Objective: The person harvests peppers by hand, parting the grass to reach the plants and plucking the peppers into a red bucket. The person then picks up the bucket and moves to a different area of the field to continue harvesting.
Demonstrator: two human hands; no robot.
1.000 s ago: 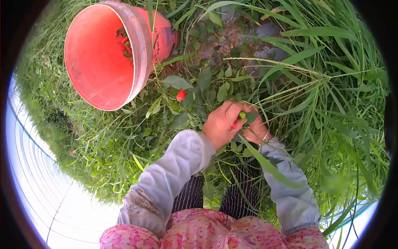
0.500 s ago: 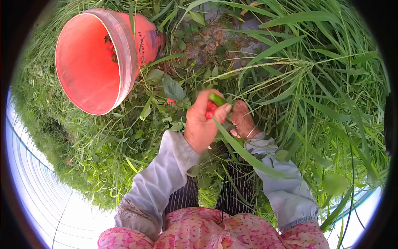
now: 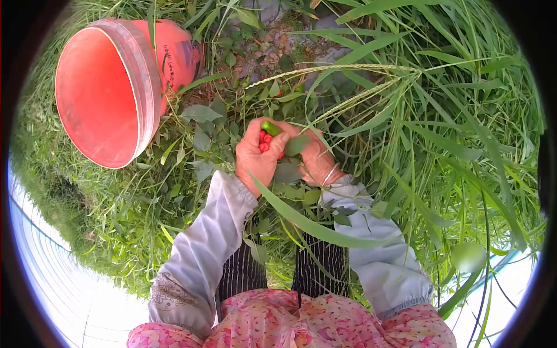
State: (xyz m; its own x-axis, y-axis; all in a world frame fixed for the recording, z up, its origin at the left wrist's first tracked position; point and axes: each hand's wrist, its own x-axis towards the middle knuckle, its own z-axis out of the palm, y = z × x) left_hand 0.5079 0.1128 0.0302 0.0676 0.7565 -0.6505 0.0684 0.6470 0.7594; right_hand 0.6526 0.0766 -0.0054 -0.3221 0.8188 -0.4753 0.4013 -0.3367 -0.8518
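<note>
The left hand (image 3: 255,158) is curled shut around a few small red peppers (image 3: 264,142), with its thumb against a green pepper (image 3: 271,128) on top. The right hand (image 3: 316,153) meets it among the leaves, but a leaf hides its fingers, so I cannot tell its grip. Picking likely goes best with a gentle fist and cleanly snapped stems. The orange bucket (image 3: 104,87) lies nearby on the left.

Small glossy red peppers (image 3: 264,141) sat bunched in the curled left hand (image 3: 255,159), one slim green pepper (image 3: 270,128) lay slanted just above them, touching the fingertips.
</note>
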